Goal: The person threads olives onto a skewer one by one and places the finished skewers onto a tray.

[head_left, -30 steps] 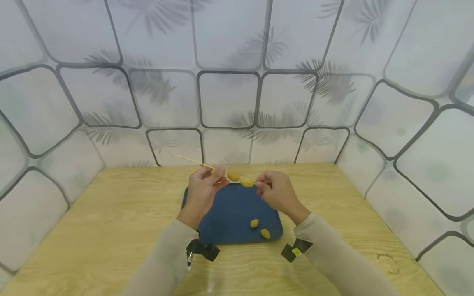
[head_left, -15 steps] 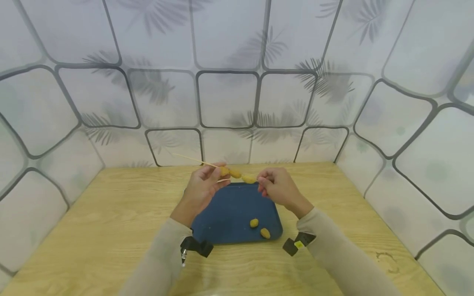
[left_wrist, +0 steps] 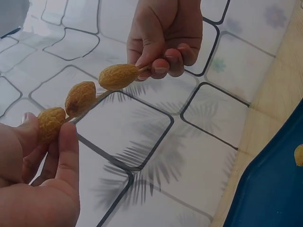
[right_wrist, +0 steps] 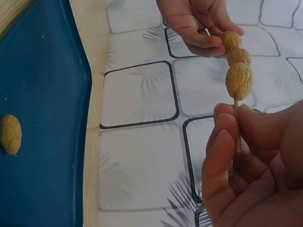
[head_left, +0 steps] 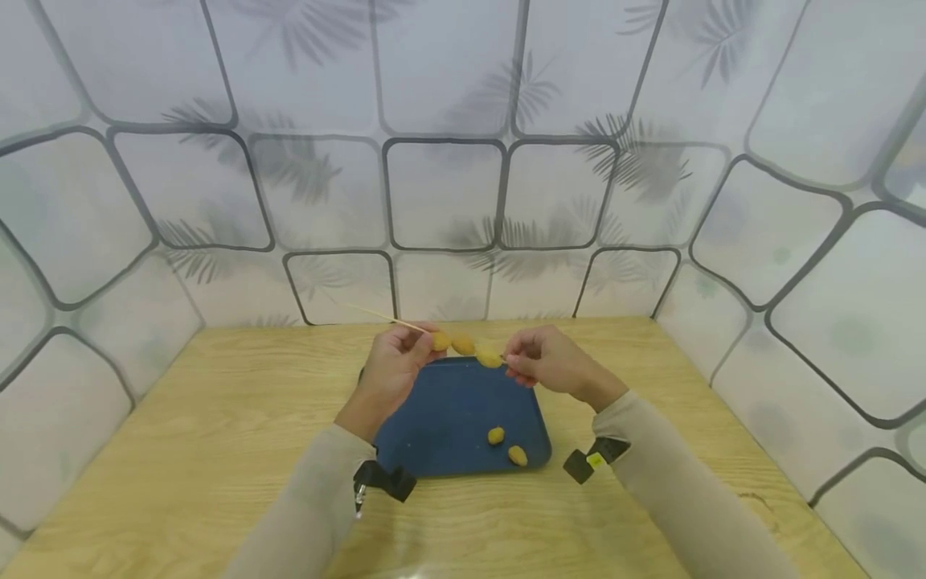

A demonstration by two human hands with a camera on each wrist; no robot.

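A thin bamboo skewer (head_left: 383,314) is held over the tray, with three wrinkled golden dried fruits threaded on it one behind another. My left hand (head_left: 391,366) pinches the leftmost dried fruit (left_wrist: 51,124) between thumb and fingers, and the skewer's long bare end sticks out beyond it to the left. The middle dried fruit (left_wrist: 81,98) and the right one (left_wrist: 117,76) hang free between my hands. With thumb and fingertips, my right hand (head_left: 546,358) grips the skewer's short end (right_wrist: 238,135), close beside the right fruit.
Below my hands a blue tray (head_left: 448,418) lies on the wooden table (head_left: 239,434). Two loose dried fruits, one (head_left: 495,436) and another (head_left: 518,456), lie near its front right corner. Patterned white walls (head_left: 448,193) enclose the table at the back and sides.
The leftmost fruit, mostly covered by my left fingers a second ago, now shows more. My left hand has shifted slightly left; my right hand has moved slightly right, its forearm swinging outward.
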